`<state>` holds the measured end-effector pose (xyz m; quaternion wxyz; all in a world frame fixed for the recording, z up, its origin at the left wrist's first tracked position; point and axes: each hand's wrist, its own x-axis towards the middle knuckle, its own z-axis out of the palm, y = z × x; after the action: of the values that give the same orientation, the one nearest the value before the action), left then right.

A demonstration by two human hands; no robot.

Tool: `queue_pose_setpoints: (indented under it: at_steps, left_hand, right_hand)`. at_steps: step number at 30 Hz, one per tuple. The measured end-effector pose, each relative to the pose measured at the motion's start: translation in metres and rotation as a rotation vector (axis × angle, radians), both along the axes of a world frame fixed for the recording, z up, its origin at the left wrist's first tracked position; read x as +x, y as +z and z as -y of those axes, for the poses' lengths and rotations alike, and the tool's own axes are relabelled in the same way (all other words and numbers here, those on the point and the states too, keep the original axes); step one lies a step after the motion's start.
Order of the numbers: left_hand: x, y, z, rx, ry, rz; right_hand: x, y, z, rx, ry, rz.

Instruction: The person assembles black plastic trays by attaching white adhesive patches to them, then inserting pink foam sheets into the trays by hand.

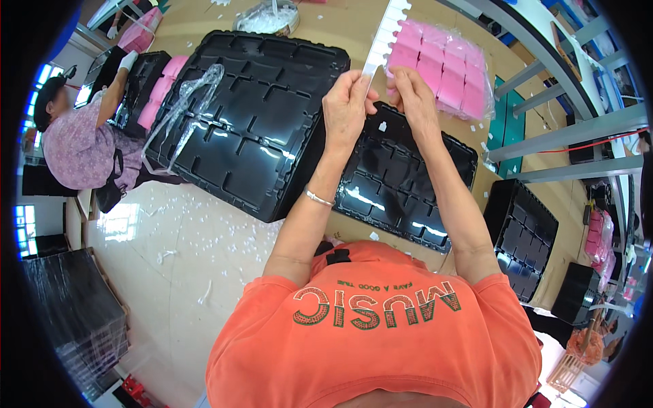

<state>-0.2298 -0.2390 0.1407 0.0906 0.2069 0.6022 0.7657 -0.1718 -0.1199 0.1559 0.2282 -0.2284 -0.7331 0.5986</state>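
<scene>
A long, thin white strip with a notched edge (pixel 386 34) is pinched at its lower end by the left hand (pixel 347 107), above the far edge of a glossy black plastic tray with moulded compartments (pixel 398 180); the right hand (pixel 416 102) is held just beside it, thumb and fingers brought together, and whether anything small is gripped there cannot be told. The strip could be bent or torn if tugged sideways, as support is seen only at the near end. Small pieces could be dropped into the tray and overlooked: a small white tab (pixel 382 126) is already left lying on it. Others could be lost on the pale shiny floor (pixel 170 234), where white scraps are scattered. Beyond the right hand, pink blocks in clear plastic wrap (pixel 432 66) are set on the brown worktop (pixel 354 26); loose wrap could be snagged by the fingers. To the left, room is limited by a bigger black plastic tray (pixel 248 122), with crumpled clear film (pixel 212 78) draped over it. At upper right, reach is hemmed in by grey metal rails (pixel 578 134).
</scene>
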Motion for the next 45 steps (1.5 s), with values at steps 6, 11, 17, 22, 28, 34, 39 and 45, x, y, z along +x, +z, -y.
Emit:
queue_pose_setpoints:
  at_steps: [6, 11, 17, 22, 28, 34, 39, 45]
  left_hand:
    - [0.005, -0.001, -0.003, -0.163, 0.22, -0.317]
    - [0.0, -0.009, -0.011, -0.205, 0.228, -0.384]
    - [-0.011, 0.003, -0.003, -0.079, 0.067, -0.12]
    - [-0.009, 0.009, -0.008, -0.014, 0.046, -0.065]
    - [0.0, 0.011, -0.007, -0.034, 0.083, -0.031]
    - [0.001, 0.01, -0.005, -0.065, 0.084, -0.038]
    - [0.001, 0.008, -0.013, -0.064, 0.039, 0.03]
    - [0.002, 0.008, -0.011, 0.006, 0.024, 0.054]
  right_hand:
    - [-0.015, 0.019, 0.0, 0.07, 0.051, -0.042]
    - [0.018, 0.043, -0.01, -0.28, 0.158, -0.09]
    - [0.124, 0.024, -0.101, -0.003, 0.227, 0.279]
    - [0.19, -0.064, -0.187, 0.77, 0.329, 0.615]
    - [0.179, -0.121, -0.19, 1.053, 0.43, 0.787]
    - [0.179, -0.156, -0.199, 1.051, 0.353, 0.783]
    - [0.124, -0.122, -0.162, 1.002, 0.134, 0.514]
    - [-0.005, 0.015, -0.037, 0.037, 0.027, -0.041]
